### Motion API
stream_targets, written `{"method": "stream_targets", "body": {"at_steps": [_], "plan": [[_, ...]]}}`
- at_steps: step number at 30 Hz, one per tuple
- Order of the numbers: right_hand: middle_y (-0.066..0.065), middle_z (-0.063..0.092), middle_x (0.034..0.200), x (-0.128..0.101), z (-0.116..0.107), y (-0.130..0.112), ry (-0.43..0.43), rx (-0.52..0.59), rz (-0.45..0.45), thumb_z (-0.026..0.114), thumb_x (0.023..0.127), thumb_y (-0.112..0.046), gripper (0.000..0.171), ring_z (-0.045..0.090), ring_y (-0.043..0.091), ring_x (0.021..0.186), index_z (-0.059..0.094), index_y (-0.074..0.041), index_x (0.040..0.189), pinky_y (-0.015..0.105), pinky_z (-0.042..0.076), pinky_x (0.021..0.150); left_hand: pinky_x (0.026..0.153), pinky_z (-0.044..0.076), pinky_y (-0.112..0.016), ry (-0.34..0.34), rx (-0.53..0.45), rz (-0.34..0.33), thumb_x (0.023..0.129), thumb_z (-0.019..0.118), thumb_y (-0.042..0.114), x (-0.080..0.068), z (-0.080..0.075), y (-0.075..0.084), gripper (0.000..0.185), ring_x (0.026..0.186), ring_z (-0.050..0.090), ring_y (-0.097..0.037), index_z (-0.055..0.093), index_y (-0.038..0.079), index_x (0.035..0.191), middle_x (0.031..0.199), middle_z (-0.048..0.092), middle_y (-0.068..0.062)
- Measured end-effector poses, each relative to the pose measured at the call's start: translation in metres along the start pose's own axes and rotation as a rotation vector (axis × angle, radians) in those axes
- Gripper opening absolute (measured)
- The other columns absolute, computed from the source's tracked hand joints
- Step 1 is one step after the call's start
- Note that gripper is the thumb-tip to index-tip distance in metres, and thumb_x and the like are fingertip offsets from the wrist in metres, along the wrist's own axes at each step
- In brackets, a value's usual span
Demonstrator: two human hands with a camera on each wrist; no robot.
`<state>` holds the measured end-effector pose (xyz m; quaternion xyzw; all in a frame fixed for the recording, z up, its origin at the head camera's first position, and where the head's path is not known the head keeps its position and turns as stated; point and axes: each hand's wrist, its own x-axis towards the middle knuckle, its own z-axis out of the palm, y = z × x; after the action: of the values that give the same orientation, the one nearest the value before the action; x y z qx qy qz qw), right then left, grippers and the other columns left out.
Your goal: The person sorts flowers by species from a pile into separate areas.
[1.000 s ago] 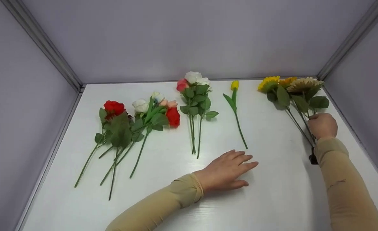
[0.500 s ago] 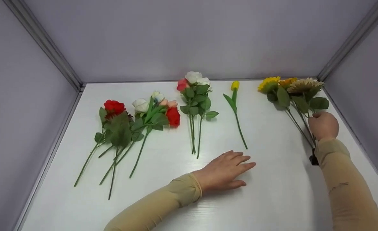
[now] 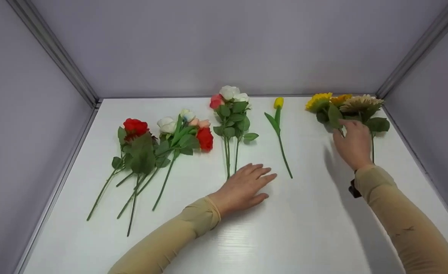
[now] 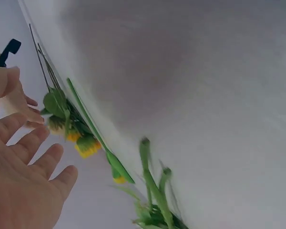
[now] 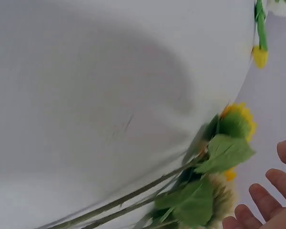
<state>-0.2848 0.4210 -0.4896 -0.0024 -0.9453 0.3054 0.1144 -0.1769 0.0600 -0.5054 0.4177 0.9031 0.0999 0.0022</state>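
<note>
Sunflower bunch [image 3: 345, 104]: far right of table [image 3: 307, 228], stems running toward viewer. Right hand [image 3: 352, 144]: fingers relaxed, over stems, grasping nothing, nearer. Left hand [image 3: 244, 187]: flat, fingers spread, between rose stems [image 3: 229, 152] and tulip [image 3: 279, 131].

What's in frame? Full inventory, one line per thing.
sunflowers: three, yellow, orange and tan, far right of the table, by the right hand
tulip: one, yellow, between the sunflowers and the middle bunch
middle rose bunch: white and pink heads, count unclear, centre back
left rose pile: red, white and peach heads, stems overlapping, count unclear, left side
table: one, white
walls: grey, around the table
left hand: open, flat on the table, near the middle bunch's stem ends
right hand: open, fingers spread over the sunflower stems; contact unclear
</note>
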Motion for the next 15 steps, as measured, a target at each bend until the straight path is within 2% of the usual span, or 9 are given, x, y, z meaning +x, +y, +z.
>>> {"method": "stream_targets", "body": {"at_steps": [3,7,11,15], "plan": [[0.029,0.050,0.141,-0.008,0.015,-0.022,-0.035,0.012,-0.096,0.060,0.104,-0.023,0.045,0.039,0.050,0.135,0.057,0.002,0.141,0.064,0.032,0.110,0.124,0.021,-0.041,0.059,-0.002,-0.090,0.104,0.061,0.033,-0.010,-0.007,-0.024,0.055,0.146,0.037,-0.026,0.046,0.016,0.154,0.155,0.047,-0.006],[0.025,0.054,0.139,-0.021,0.038,-0.050,-0.074,0.019,-0.235,0.065,0.102,-0.020,0.043,0.042,0.047,0.135,0.059,0.002,0.139,0.061,0.034,0.111,0.116,0.036,-0.043,0.177,-0.003,-0.236,0.101,0.065,0.025,-0.037,-0.018,-0.062,0.040,0.133,0.050,-0.028,0.062,0.012,0.139,0.138,0.060,-0.007],[0.021,0.054,0.142,-0.040,0.055,-0.078,-0.158,0.007,-0.336,0.068,0.101,-0.021,0.046,0.040,0.043,0.140,0.058,-0.001,0.141,0.060,0.032,0.114,0.097,0.050,-0.046,0.281,-0.007,-0.436,0.098,0.067,0.019,-0.082,-0.033,-0.105,0.023,0.114,0.058,-0.031,0.069,0.010,0.119,0.117,0.065,-0.009],[0.016,0.050,0.150,-0.061,0.068,-0.107,-0.261,-0.049,-0.435,0.067,0.101,-0.028,0.052,0.035,0.037,0.146,0.054,-0.006,0.146,0.056,0.031,0.117,0.082,0.051,-0.048,0.327,-0.030,-0.656,0.096,0.069,0.018,-0.139,-0.048,-0.139,0.017,0.101,0.057,-0.033,0.067,0.006,0.109,0.105,0.062,-0.011]]}}
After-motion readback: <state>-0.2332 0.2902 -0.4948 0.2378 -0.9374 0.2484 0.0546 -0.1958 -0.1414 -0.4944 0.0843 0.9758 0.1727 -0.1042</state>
